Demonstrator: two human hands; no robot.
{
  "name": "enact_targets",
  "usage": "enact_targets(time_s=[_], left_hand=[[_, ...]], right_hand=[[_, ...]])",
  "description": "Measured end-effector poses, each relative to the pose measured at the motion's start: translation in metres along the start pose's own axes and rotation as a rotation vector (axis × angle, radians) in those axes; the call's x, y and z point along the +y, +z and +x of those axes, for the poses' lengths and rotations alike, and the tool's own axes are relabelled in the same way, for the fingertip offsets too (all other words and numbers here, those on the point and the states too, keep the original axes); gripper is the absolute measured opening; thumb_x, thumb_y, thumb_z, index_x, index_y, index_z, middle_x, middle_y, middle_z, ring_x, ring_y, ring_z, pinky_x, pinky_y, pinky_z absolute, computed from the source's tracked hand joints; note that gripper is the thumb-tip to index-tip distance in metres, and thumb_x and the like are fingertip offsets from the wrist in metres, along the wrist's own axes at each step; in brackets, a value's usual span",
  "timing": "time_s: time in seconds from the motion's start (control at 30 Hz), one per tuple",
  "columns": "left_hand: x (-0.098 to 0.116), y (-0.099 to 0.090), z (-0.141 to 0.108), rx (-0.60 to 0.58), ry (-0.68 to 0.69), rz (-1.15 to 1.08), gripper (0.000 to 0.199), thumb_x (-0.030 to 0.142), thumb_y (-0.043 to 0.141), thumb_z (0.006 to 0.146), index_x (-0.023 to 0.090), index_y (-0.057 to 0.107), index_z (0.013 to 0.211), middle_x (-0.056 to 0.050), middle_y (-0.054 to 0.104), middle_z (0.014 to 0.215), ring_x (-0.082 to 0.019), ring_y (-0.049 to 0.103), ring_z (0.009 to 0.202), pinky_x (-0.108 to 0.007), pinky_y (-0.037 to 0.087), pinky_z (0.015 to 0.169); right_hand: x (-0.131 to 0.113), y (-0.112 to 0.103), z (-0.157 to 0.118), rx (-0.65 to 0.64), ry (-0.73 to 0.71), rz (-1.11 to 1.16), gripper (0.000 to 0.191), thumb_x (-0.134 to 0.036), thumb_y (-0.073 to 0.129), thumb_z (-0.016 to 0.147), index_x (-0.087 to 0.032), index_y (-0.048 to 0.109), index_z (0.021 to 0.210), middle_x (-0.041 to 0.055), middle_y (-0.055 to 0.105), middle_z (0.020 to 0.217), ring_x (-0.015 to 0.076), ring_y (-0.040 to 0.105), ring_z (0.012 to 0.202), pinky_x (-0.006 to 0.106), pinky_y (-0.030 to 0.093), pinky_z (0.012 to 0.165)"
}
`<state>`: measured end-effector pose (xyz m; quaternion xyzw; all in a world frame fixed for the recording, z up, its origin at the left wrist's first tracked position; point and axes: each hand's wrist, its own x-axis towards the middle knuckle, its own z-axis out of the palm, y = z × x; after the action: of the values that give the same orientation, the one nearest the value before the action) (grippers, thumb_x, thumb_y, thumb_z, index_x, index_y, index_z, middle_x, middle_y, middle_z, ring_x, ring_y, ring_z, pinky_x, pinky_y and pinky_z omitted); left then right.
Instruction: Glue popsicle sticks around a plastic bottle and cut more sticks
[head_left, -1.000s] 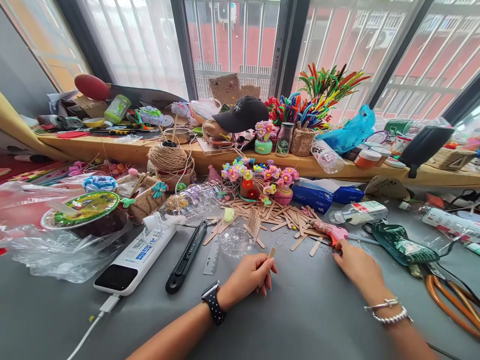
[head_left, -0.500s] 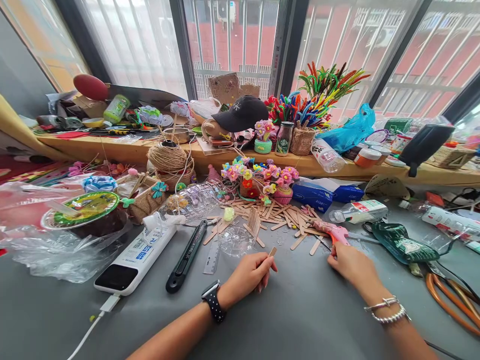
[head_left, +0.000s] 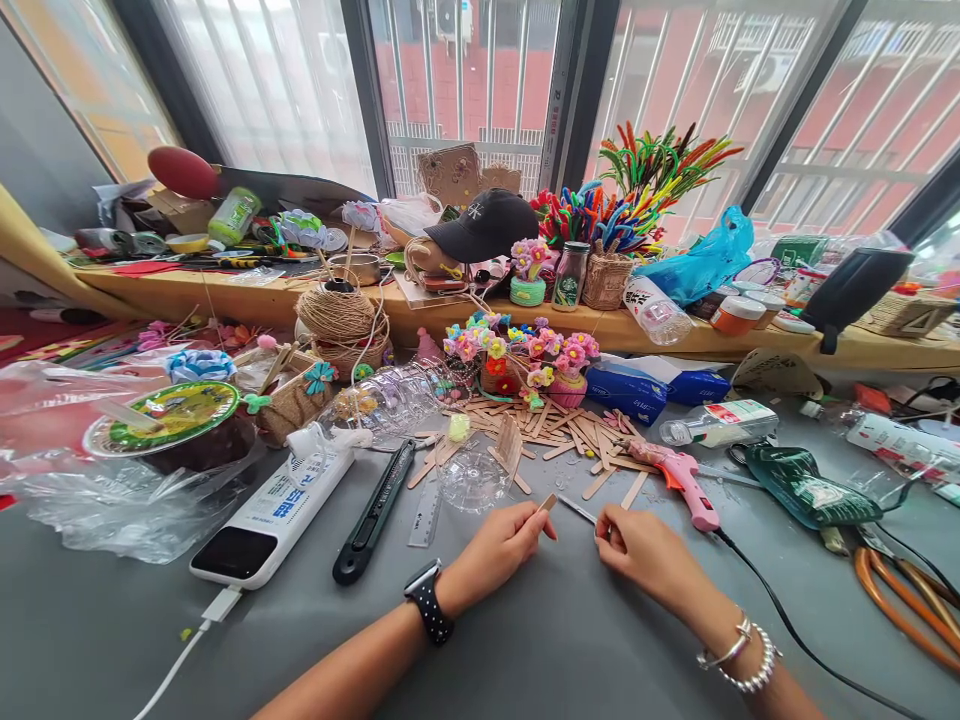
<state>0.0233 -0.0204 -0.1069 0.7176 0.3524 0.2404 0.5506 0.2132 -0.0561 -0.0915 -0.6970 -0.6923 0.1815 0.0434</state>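
My left hand [head_left: 501, 545] is closed, pinching a short piece of craft stick [head_left: 549, 502] between thumb and fingers. My right hand [head_left: 634, 550] is closed around a slim silver metal tool [head_left: 576, 508]; its tip points left towards the stick piece, with a small gap between them. Fingers hide the rest of the tool, so its exact kind is unclear. Beyond my right hand lies a pink glue gun [head_left: 681, 482] with a black cord. Ahead of my left hand is a clear plastic bottle base [head_left: 472, 478], with a panel of joined sticks [head_left: 508, 448] standing at it.
Loose craft sticks [head_left: 559, 425] spread behind my hands. On the left lie a utility knife [head_left: 373, 512], a short ruler [head_left: 424, 515] and a plugged-in white device [head_left: 274, 515]. Orange-handled scissors [head_left: 904, 600] rest at right. Pipe cleaners [head_left: 660, 190] and other craft supplies crowd the sill [head_left: 262, 295].
My right hand has moved left and towards me from beside the glue gun, bringing the slim silver tool with it. The left hand has stayed in place with the stick piece.
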Motion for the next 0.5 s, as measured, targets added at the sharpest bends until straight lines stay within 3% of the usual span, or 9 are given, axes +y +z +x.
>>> enact_targets(time_s=[0.17,0.5], left_hand=[[0.002,0.0,-0.001,-0.007,-0.014,-0.012,0.036,0.041,0.028,0.083,0.015,0.051,0.075,0.007,0.028,0.049,-0.006,0.028,0.045,-0.018,0.024,0.045],[0.003,-0.001,-0.001,-0.009,-0.021,0.015,0.036,0.04,0.028,0.083,0.014,0.051,0.076,0.006,0.031,0.052,-0.007,0.029,0.047,-0.018,0.024,0.046]], right_hand=[[0.006,-0.009,-0.002,0.044,0.041,-0.005,0.019,-0.034,0.04,0.073,-0.019,0.048,0.08,0.0003,0.058,0.063,0.0152,0.051,0.061,0.024,0.027,0.049],[0.008,0.004,0.001,0.043,0.121,-0.023,0.008,-0.021,0.042,0.067,-0.018,0.05,0.069,0.0036,0.058,0.062,0.0167,0.051,0.056,0.024,0.021,0.046]])
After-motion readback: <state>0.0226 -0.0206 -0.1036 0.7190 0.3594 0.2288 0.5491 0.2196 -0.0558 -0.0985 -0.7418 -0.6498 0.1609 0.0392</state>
